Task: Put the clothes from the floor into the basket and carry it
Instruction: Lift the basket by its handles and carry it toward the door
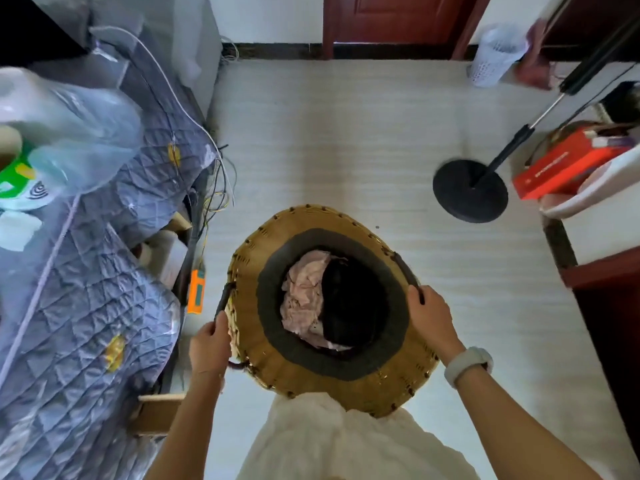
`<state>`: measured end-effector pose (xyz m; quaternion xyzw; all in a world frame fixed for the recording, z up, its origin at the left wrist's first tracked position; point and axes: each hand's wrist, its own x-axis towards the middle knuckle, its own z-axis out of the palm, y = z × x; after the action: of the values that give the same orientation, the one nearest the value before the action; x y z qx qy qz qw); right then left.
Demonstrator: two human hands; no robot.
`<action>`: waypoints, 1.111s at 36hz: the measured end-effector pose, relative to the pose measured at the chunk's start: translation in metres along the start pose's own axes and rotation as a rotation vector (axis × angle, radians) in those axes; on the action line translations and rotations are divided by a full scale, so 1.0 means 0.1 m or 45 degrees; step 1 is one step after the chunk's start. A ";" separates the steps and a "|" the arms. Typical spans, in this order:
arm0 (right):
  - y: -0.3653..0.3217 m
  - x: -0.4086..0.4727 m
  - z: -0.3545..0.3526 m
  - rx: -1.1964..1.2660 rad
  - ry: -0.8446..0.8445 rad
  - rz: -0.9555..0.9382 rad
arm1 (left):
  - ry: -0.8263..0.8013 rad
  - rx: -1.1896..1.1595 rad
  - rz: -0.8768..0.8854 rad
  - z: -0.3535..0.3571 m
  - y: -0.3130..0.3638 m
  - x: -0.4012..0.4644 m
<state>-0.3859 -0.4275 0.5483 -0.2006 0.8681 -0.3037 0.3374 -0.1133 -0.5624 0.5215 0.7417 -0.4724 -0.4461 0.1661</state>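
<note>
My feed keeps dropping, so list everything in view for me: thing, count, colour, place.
basket: one, tan woven with dark inner band, centre, held by both handles
pink garment: one, pale pink, inside basket, left part
dark garment: one, black, inside basket, right part
stand base: one, black round, floor right, pole rising from it
red box: one, orange-red, right edge
mesh bin: one, white, floor by far wall
door: one, dark red, far wall
quilted cover: one, grey-blue, left side
plastic bag: one, clear, on the cover
orange device: one, floor beside cover
left hand: grip on left handle
right hand: grip on right handle, white wristband
</note>
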 end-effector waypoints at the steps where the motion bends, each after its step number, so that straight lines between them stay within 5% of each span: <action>1: -0.14 0.21 0.03 -0.019 0.000 0.007 | -0.017 -0.028 -0.012 0.05 0.15 0.20; 14: -1.85 2.29 0.03 -0.023 0.158 0.096 | -0.031 -0.024 0.067 0.64 2.10 2.01; 23: -2.67 3.80 0.44 0.035 0.061 0.121 | -0.009 0.049 0.129 1.05 3.24 3.35; 32: -4.21 5.57 0.72 -0.033 -0.113 0.064 | 0.104 -0.028 -0.013 1.26 4.84 4.90; 40: -5.09 6.65 0.74 -0.110 0.010 0.131 | -0.036 0.042 0.051 1.35 5.69 5.91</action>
<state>-0.7209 -1.1988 0.5332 -0.1686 0.8909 -0.2491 0.3402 -0.4462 -1.3242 0.5288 0.7283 -0.4970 -0.4453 0.1560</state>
